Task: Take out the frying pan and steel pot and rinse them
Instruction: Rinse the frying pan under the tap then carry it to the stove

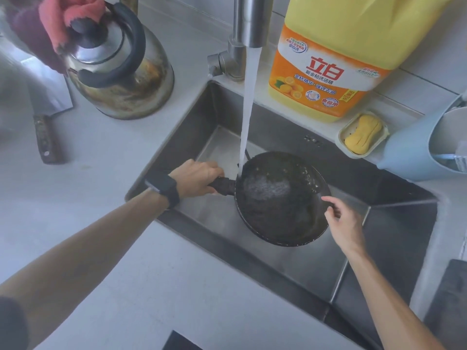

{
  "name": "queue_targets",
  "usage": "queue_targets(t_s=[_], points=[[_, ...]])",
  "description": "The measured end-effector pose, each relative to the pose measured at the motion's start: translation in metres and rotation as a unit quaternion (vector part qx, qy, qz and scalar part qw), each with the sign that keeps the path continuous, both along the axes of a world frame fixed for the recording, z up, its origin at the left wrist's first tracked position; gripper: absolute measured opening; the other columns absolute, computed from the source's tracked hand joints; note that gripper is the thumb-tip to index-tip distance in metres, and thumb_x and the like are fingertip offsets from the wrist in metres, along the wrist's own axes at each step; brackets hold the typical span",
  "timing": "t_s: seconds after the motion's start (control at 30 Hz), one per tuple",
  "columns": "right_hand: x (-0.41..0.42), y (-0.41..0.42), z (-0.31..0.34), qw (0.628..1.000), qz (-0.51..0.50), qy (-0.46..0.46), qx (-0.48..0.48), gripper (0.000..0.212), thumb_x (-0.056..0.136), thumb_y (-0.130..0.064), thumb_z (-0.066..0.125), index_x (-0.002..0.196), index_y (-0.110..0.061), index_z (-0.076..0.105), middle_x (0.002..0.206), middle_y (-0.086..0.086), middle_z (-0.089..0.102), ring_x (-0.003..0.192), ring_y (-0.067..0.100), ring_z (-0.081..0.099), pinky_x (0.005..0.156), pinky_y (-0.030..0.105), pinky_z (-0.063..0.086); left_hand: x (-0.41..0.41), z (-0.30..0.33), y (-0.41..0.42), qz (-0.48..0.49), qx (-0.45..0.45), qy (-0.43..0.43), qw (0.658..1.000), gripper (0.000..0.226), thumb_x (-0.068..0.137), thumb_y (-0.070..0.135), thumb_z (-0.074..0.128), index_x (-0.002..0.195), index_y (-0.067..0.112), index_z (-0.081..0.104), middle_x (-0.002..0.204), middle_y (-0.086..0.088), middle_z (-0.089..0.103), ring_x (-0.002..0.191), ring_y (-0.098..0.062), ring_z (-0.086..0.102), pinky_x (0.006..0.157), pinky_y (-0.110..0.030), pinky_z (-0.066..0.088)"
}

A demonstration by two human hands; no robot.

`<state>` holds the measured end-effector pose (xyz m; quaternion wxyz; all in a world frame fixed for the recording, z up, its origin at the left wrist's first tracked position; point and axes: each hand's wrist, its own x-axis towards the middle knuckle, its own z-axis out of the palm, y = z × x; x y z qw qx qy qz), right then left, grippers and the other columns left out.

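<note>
Counter (pixel 106 188): pale worktop wrapping the basin from 6 to 12 o'clock.
Sink (pixel 394 238): steel basin at centre, running tap (pixel 249 24) at 12 o'clock.
Detergent jug (pixel 336 69): yellow and orange, on the ledge at 1 o'clock.
Kettle (pixel 126 79): stained steel, at 10 o'clock, pink cloth (pixel 73 13) draped on its lid.
Frying pan (pixel 280 213): blackened, held over the sink at centre, water stream (pixel 249 104) striking its inside near the handle.
Left hand (pixel 199 179): wrapped round the pan handle, dark watch (pixel 164 189) on the wrist.
Right hand (pixel 341 218): at the pan's 3 o'clock rim, fingers loosely curled, index finger extended; contact cannot be told.
Soap dish (pixel 341 137): yellow bar inside, at 2 o'clock.
Cleaver (pixel 48 117): flat on the counter at 9 o'clock.
</note>
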<state>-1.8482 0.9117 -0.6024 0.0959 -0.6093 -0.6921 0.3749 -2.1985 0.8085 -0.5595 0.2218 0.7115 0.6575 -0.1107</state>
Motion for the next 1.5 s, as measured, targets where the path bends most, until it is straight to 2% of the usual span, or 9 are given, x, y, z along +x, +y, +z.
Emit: queue_targets(t_s=[0.33,0.6,0.77,0.93,1.07,1.17,1.3,1.4,1.5], points=[[0.036,-0.007,-0.057,0.999,0.008,-0.040,-0.004,0.032,0.092,-0.005,0.048,0.119,-0.016,0.062,0.109,0.011,0.068,0.086,0.018,0.059,0.081,0.022,0.038,0.028,-0.075,0.012,0.013,-0.033,-0.051,0.998,0.034,0.088,0.029,0.059,0.120,0.018,0.051,0.119,-0.001,0.056,0.098,-0.026,0.060,0.068,-0.030,0.035],[0.031,-0.018,-0.109,0.999,-0.042,-0.005,-0.031,0.033,0.089,0.000,0.050,0.116,-0.015,0.062,0.109,0.012,0.065,0.092,0.027,0.062,0.090,0.044,0.051,0.027,-0.114,0.018,0.048,-0.043,-0.055,0.996,0.036,0.085,0.022,0.061,0.119,0.016,0.050,0.120,-0.003,0.053,0.102,-0.026,0.059,0.067,-0.029,0.033],[0.026,-0.021,-0.112,0.997,-0.076,0.001,-0.028,0.034,0.086,0.001,0.053,0.115,-0.014,0.062,0.105,0.012,0.065,0.086,0.024,0.064,0.084,0.032,0.049,0.024,-0.121,0.021,0.059,-0.045,-0.046,0.996,0.036,0.085,0.027,0.063,0.117,0.016,0.051,0.119,-0.003,0.056,0.102,-0.026,0.059,0.068,-0.029,0.033],[0.027,-0.019,-0.111,0.998,-0.055,-0.021,-0.020,0.032,0.086,0.001,0.057,0.114,-0.012,0.062,0.106,0.011,0.067,0.084,0.020,0.062,0.084,0.032,0.050,0.025,-0.117,0.023,0.086,-0.066,-0.074,0.991,0.044,0.082,0.032,0.066,0.120,0.017,0.051,0.124,-0.004,0.053,0.111,-0.026,0.054,0.076,-0.035,0.042],[0.031,-0.018,-0.114,0.998,-0.046,-0.026,-0.030,0.032,0.085,0.000,0.061,0.115,-0.012,0.061,0.107,0.013,0.068,0.089,0.025,0.065,0.084,0.031,0.049,0.018,-0.065,0.018,0.221,0.086,-0.166,0.957,0.038,0.084,0.039,0.064,0.118,0.025,0.056,0.115,0.011,0.058,0.101,-0.008,0.058,0.078,-0.026,0.044],[0.031,-0.017,-0.112,0.997,-0.037,-0.036,-0.050,0.037,0.082,0.000,0.065,0.117,-0.014,0.060,0.108,0.013,0.068,0.092,0.028,0.066,0.085,0.032,0.049,-0.004,0.001,0.026,0.311,0.282,-0.222,0.880,0.028,0.085,0.037,0.064,0.111,0.028,0.059,0.088,0.018,0.063,0.075,0.001,0.059,0.069,-0.016,0.048],[0.031,-0.014,-0.110,0.995,-0.028,-0.037,-0.091,0.044,0.082,0.003,0.063,0.121,-0.016,0.056,0.110,0.014,0.067,0.093,0.027,0.066,0.087,0.034,0.049,-0.046,0.054,0.054,0.379,0.404,-0.284,0.782,0.030,0.084,0.031,0.065,0.112,0.025,0.057,0.082,0.016,0.065,0.067,-0.001,0.060,0.068,-0.018,0.049],[0.031,-0.013,-0.110,0.993,-0.029,-0.044,-0.103,0.047,0.081,0.005,0.063,0.122,-0.018,0.055,0.110,0.015,0.067,0.093,0.026,0.066,0.086,0.033,0.049,-0.064,0.065,0.077,0.371,0.398,-0.272,0.794,0.028,0.084,0.033,0.064,0.111,0.027,0.060,0.080,0.020,0.064,0.068,0.003,0.061,0.069,-0.014,0.048],[0.027,-0.012,-0.111,0.993,-0.033,-0.028,-0.109,0.052,0.080,0.008,0.062,0.113,-0.031,0.054,0.110,0.016,0.066,0.093,0.029,0.066,0.078,0.020,0.049,-0.071,0.060,0.091,0.337,0.374,-0.272,0.820,0.011,0.085,0.031,0.065,0.096,0.031,0.065,0.079,0.017,0.063,0.067,0.010,0.058,0.065,-0.008,0.043]])
